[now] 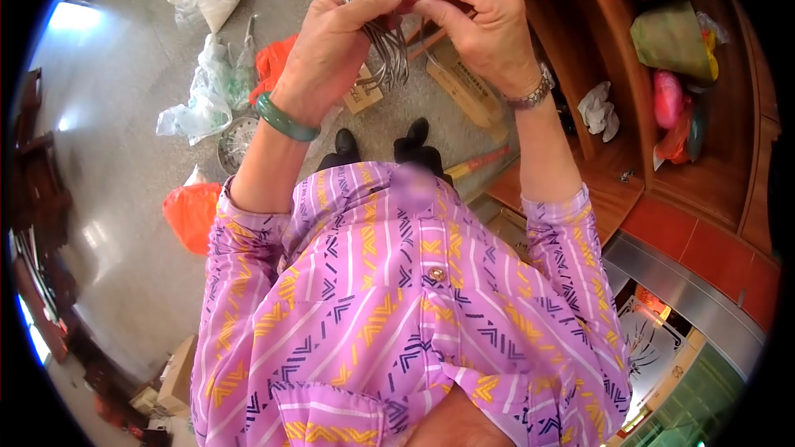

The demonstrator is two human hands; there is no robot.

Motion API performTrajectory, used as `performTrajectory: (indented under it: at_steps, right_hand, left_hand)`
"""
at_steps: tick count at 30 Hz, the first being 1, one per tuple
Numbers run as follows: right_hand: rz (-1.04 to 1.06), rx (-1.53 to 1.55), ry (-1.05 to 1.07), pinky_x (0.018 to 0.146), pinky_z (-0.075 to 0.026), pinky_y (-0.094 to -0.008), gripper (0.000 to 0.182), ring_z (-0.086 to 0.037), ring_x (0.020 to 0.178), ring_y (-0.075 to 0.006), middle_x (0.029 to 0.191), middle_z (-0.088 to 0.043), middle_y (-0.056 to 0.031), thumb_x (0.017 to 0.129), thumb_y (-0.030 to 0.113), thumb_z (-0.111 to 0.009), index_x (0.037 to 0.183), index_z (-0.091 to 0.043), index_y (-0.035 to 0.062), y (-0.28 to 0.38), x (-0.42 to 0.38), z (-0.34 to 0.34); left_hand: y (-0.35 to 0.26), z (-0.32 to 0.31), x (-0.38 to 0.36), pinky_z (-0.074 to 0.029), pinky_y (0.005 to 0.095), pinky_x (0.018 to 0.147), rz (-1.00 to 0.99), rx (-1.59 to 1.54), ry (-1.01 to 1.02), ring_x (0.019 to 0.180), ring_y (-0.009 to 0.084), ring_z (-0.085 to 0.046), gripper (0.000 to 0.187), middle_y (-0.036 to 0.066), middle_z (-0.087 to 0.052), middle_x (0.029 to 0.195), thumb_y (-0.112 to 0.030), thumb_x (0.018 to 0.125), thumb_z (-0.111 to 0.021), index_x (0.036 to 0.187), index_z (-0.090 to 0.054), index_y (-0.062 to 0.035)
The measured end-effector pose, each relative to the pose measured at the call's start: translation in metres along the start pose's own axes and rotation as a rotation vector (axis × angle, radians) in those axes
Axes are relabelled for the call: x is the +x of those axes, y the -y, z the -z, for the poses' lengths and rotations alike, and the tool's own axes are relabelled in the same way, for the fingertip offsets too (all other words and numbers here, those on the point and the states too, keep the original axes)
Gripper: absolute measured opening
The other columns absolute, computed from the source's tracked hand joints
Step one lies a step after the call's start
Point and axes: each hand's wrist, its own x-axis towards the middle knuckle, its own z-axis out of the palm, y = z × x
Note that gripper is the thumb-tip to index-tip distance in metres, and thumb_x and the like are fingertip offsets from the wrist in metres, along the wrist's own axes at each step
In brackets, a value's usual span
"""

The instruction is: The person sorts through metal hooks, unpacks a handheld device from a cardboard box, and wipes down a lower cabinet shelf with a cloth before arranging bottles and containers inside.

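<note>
Fingers clamped: our left hand (335, 43) grips the wire coil (389, 54), thumb across it; our right hand (484, 29) pinches one strand beside. We hold it above the floor (132, 116). Cabinet (633, 116) right, orange bag (192, 215) left, bangle (286, 118) on left wrist.
</note>
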Motion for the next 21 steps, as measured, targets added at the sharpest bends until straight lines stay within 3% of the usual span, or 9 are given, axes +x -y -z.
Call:
performTrajectory:
  at_steps: [7, 9, 12, 14, 18, 20, 21]
  right_hand:
    - [0.010, 0.070, -0.052, 0.060, -0.050, -0.0250, 0.012, -0.064, 0.068, -0.0174, 0.079, -0.066, -0.0107, 0.072, 0.005, -0.067, 0.083, -0.065, 0.0005, -0.005, -0.008, -0.011]
    - [0.006, 0.069, -0.076, 0.061, -0.050, -0.0246, 0.013, -0.065, 0.069, -0.0167, 0.080, -0.067, -0.0102, 0.072, 0.006, -0.068, 0.084, -0.066, 0.0009, -0.005, -0.010, -0.016]
    - [-0.032, 0.136, -0.181, 0.062, -0.051, -0.0252, 0.014, -0.064, 0.067, -0.0151, 0.077, -0.067, -0.0090, 0.071, 0.009, -0.071, 0.081, -0.066, 0.0004, -0.005, -0.014, -0.019]
    - [-0.212, 0.130, -0.172, 0.066, -0.051, -0.0261, 0.024, -0.064, 0.074, -0.0139, 0.081, -0.066, -0.0090, 0.069, 0.011, -0.075, 0.087, -0.064, 0.0001, -0.002, -0.016, -0.016]
    - [-0.330, 0.117, -0.130, 0.072, -0.050, -0.0264, 0.037, -0.062, 0.083, -0.0133, 0.089, -0.064, -0.0080, 0.068, 0.011, -0.076, 0.099, -0.060, 0.0005, -0.034, -0.026, -0.017]
    - [-0.469, 0.771, 0.048, 0.076, -0.048, -0.0261, 0.041, -0.060, 0.088, -0.0131, 0.094, -0.063, -0.0060, 0.070, 0.012, -0.075, 0.105, -0.057, 0.0010, -0.040, -0.026, -0.027]
    - [-0.491, 0.838, 0.147, 0.076, -0.048, -0.0254, 0.035, -0.060, 0.085, -0.0122, 0.090, -0.063, -0.0038, 0.072, 0.012, -0.073, 0.101, -0.057, 0.0006, -0.038, -0.025, -0.030]
  left_hand:
    - [0.000, -0.014, -0.002, -0.043, 0.0220, 0.071, -0.016, -0.056, -0.053, 0.075, 0.0084, -0.057, 0.011, 0.002, -0.064, 0.082, -0.011, 0.081, -0.063, 0.086, -0.064, -0.0014]
    - [0.003, -0.011, -0.001, -0.044, 0.0239, 0.080, -0.028, 0.007, -0.005, 0.085, 0.0110, -0.058, 0.018, 0.005, -0.063, 0.093, -0.011, 0.086, -0.057, 0.097, -0.061, 0.0019]
    - [0.005, -0.013, 0.002, -0.045, 0.0245, 0.081, -0.018, -0.006, -0.014, 0.086, 0.0113, -0.058, 0.018, 0.006, -0.063, 0.094, -0.012, 0.086, -0.057, 0.096, -0.061, 0.0018]
    - [0.005, -0.014, 0.005, -0.045, 0.0248, 0.081, -0.021, -0.008, 0.001, 0.085, 0.0114, -0.059, 0.017, 0.007, -0.063, 0.095, -0.012, 0.086, -0.056, 0.095, -0.062, 0.0013]
    - [-0.005, -0.021, 0.004, -0.045, 0.0267, 0.082, -0.052, 0.035, 0.005, 0.085, 0.0125, -0.059, 0.019, 0.009, -0.064, 0.097, -0.014, 0.087, -0.055, 0.095, -0.061, 0.0014]
    - [-0.007, -0.026, 0.004, -0.046, 0.0261, 0.079, -0.055, 0.042, 0.006, 0.082, 0.0118, -0.059, 0.019, 0.008, -0.064, 0.093, -0.016, 0.088, -0.054, 0.095, -0.061, 0.0014]
    - [-0.007, -0.028, 0.004, -0.047, 0.0256, 0.076, -0.061, 0.047, 0.006, 0.080, 0.0111, -0.059, 0.020, 0.006, -0.064, 0.090, -0.017, 0.088, -0.054, 0.094, -0.060, 0.0013]
